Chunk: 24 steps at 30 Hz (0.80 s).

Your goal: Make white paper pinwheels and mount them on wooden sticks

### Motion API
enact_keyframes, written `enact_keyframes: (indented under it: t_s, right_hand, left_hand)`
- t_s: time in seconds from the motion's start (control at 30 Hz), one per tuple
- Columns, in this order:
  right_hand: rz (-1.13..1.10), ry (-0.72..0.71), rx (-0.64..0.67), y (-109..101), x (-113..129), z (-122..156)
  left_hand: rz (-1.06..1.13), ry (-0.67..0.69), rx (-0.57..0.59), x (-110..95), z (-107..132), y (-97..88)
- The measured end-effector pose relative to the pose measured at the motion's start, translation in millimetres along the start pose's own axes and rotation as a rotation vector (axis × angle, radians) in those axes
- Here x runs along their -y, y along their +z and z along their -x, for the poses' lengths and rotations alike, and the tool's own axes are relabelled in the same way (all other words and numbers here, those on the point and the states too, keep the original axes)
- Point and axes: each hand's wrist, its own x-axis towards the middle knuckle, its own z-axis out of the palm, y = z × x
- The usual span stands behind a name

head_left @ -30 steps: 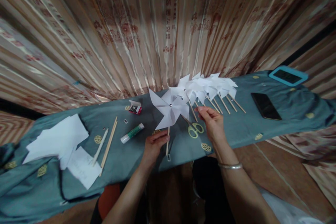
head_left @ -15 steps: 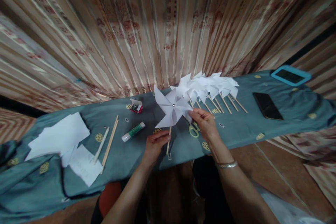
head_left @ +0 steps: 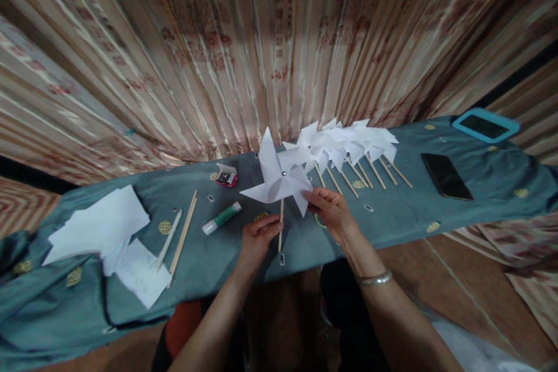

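Note:
A white paper pinwheel with a shiny pin at its centre stands upright over the middle of the table. My left hand pinches its wooden stick below the paper. At the lower right blade, the fingers of my right hand are closed on the paper edge. Several more white pinwheels lie in an overlapping row behind, their sticks slanting toward me. Scissors with yellow-green handles are mostly hidden behind my right hand. A green and white glue stick lies left of the held pinwheel.
Left of the glue stick are loose wooden sticks, a white pen and stacked white paper. Behind sits an open small box of pins. A black phone and a blue-framed device lie right on the green tablecloth.
The pinwheel's blades have turned about the pin, and my right hand has shifted slightly left and down along with a blade. My left hand stays on the stick.

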Motion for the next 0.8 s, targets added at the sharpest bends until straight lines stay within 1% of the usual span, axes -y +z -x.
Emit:
enact_keyframes:
  t_s: [0.2,0.3,0.43,0.6,0.67,0.73,0.8]
  right_hand:
    - [-0.009,0.044,0.047,7.8,-5.2,4.4]
    - [0.005,0.043,0.083,11.1,-6.9,6.0]
    - [0.034,0.02,0.09,15.6,-10.1,6.7]
    - [0.17,-0.062,0.139,21.1,-13.2,8.3]
    - [0.248,-0.117,0.143,19.9,-12.6,8.9]
    - [0.33,-0.192,0.1,14.7,-10.0,8.6]
    - [0.38,-0.273,0.009,5.8,-5.1,7.0]
  left_hand:
    - [-0.004,0.03,0.011,-1.0,0.4,1.1]
    - [0.001,0.035,0.021,-1.1,0.7,1.7]
    - [0.012,0.029,0.015,-1.2,1.4,2.1]
    - [0.003,0.06,0.077,-4.5,4.1,2.5]
    - [0.002,0.064,0.079,-5.4,4.5,2.1]
    - [-0.004,0.063,0.062,-5.1,4.1,1.2]
    - [-0.006,0.058,0.039,-4.1,3.2,0.2]
